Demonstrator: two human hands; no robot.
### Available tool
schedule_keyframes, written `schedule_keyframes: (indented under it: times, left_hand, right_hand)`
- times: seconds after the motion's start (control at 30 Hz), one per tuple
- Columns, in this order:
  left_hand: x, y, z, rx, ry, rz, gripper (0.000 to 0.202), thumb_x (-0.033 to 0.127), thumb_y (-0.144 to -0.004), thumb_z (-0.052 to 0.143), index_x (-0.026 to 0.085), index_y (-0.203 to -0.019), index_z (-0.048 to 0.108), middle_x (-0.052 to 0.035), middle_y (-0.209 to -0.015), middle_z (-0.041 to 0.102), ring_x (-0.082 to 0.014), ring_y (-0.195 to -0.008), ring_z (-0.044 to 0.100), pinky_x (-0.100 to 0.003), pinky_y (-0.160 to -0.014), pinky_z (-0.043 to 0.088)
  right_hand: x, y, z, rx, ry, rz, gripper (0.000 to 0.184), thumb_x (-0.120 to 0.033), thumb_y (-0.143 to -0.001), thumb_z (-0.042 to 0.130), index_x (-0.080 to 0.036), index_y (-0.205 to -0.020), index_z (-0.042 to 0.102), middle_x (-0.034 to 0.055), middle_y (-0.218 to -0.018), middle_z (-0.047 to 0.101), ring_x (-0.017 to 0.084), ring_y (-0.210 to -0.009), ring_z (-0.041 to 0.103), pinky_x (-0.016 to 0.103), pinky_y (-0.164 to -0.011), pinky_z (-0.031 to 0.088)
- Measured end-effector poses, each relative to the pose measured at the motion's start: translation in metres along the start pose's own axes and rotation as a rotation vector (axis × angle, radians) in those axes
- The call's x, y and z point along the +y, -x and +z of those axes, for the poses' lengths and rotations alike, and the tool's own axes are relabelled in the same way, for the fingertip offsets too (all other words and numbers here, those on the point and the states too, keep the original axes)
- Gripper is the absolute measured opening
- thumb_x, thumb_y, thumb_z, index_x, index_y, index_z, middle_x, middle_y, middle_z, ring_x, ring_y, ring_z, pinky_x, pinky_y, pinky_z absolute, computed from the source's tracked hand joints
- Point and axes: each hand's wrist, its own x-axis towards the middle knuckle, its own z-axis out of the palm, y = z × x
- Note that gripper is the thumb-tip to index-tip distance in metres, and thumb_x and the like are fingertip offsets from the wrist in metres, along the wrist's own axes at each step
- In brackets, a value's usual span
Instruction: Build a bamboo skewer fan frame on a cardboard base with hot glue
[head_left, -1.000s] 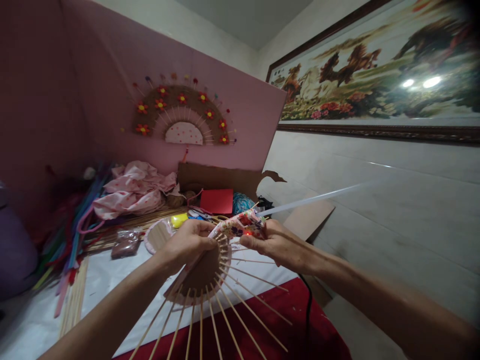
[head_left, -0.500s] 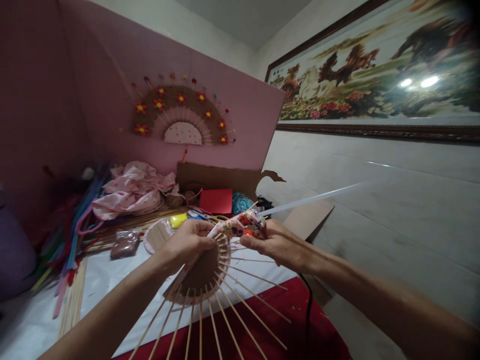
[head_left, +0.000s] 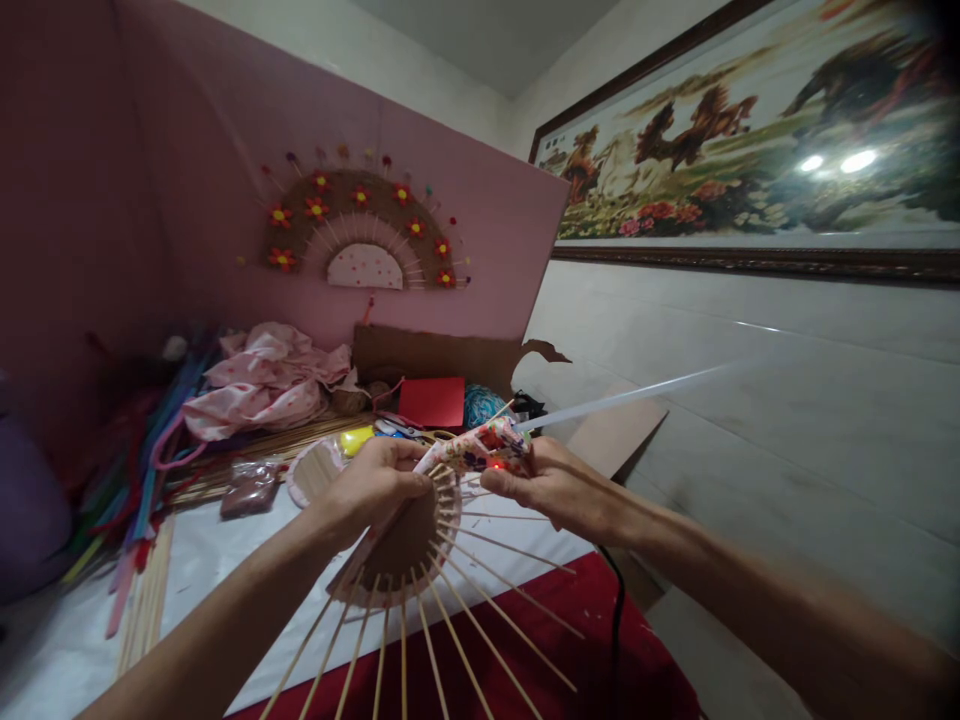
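Note:
My left hand (head_left: pixel 375 487) is closed on the upper edge of a cardboard half-disc (head_left: pixel 405 548) from which several thin bamboo sticks (head_left: pixel 480 640) fan out toward me. My right hand (head_left: pixel 559 487) grips a glue gun (head_left: pixel 480 450) wrapped in flowered tape, with a small red light glowing on it. A long clear glue stick (head_left: pixel 622 398) pokes out of its back to the right. The gun's nozzle end sits at the disc's top rim, close to my left fingers. A black cord (head_left: pixel 616 625) drops from under my right hand.
A finished fan with red flowers (head_left: pixel 364 235) hangs on the pink backboard. Pink cloth (head_left: pixel 262 385), a red card (head_left: pixel 433 402), blue yarn (head_left: pixel 484 405), loose sticks (head_left: pixel 146 590) and coloured strips (head_left: pixel 142 460) lie on the white table. Red cloth (head_left: pixel 570 660) covers the near part. A framed picture (head_left: pixel 750 150) hangs on the right wall.

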Motion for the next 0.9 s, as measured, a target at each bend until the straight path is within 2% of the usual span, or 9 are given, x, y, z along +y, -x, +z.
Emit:
schedule_keyframes:
  times: [0.13,0.23,0.33,0.43,0.63,0.9]
  left_hand:
    - [-0.002,-0.001,0.001,-0.043,0.048,0.010,0.026,0.018,-0.053,0.059,0.012,-0.076,0.068,0.0004,-0.058,0.064,-0.0203,-0.061,0.061,-0.028,-0.061,0.042]
    - [0.000,0.000,0.001,-0.008,0.033,0.005,0.027,0.017,-0.051,0.059,0.012,-0.077,0.068,0.0007,-0.057,0.064,-0.0207,-0.063,0.061,-0.027,-0.061,0.042]
    - [0.003,0.001,0.002,0.020,-0.003,-0.012,0.025,0.017,-0.051,0.060,0.012,-0.074,0.069,0.0005,-0.055,0.063,-0.0212,-0.063,0.062,-0.027,-0.060,0.041]
    - [0.000,0.000,0.002,-0.022,0.024,-0.005,0.028,0.019,-0.051,0.061,0.012,-0.077,0.069,-0.0006,-0.058,0.065,-0.0216,-0.063,0.062,-0.029,-0.061,0.043]
    - [-0.009,-0.004,0.002,-0.063,0.070,0.029,0.026,0.019,-0.053,0.062,0.012,-0.077,0.069,-0.0012,-0.061,0.066,-0.0205,-0.061,0.061,-0.030,-0.063,0.044]
    - [-0.009,-0.004,0.002,-0.057,0.091,0.032,0.027,0.017,-0.053,0.061,0.011,-0.079,0.069,-0.0006,-0.060,0.065,-0.0192,-0.059,0.060,-0.030,-0.063,0.044]
  right_hand:
    - [0.001,-0.002,0.003,0.017,0.007,-0.002,0.048,-0.060,-0.078,0.049,-0.018,-0.060,0.033,-0.0054,-0.055,0.027,0.007,-0.050,0.023,0.021,-0.044,0.018]
    - [0.003,-0.003,0.005,0.016,0.009,0.002,0.049,-0.060,-0.077,0.051,-0.018,-0.060,0.032,-0.0054,-0.055,0.027,0.007,-0.050,0.023,0.021,-0.045,0.018]
    - [0.003,-0.002,0.003,0.028,0.029,0.006,0.048,-0.060,-0.078,0.050,-0.018,-0.060,0.036,-0.0052,-0.055,0.028,0.007,-0.051,0.023,0.022,-0.045,0.018]
    - [0.000,-0.001,0.000,0.051,0.053,0.019,0.046,-0.059,-0.079,0.048,-0.017,-0.061,0.040,-0.0051,-0.055,0.029,0.007,-0.051,0.024,0.023,-0.045,0.018]
    - [-0.002,-0.002,0.001,0.063,0.044,0.011,0.046,-0.058,-0.079,0.049,-0.017,-0.060,0.040,-0.0051,-0.054,0.031,0.007,-0.050,0.024,0.022,-0.045,0.018]
    - [0.000,-0.002,0.000,0.064,0.102,0.028,0.046,-0.058,-0.081,0.046,-0.017,-0.062,0.043,-0.0043,-0.055,0.032,0.007,-0.050,0.025,0.022,-0.044,0.019]
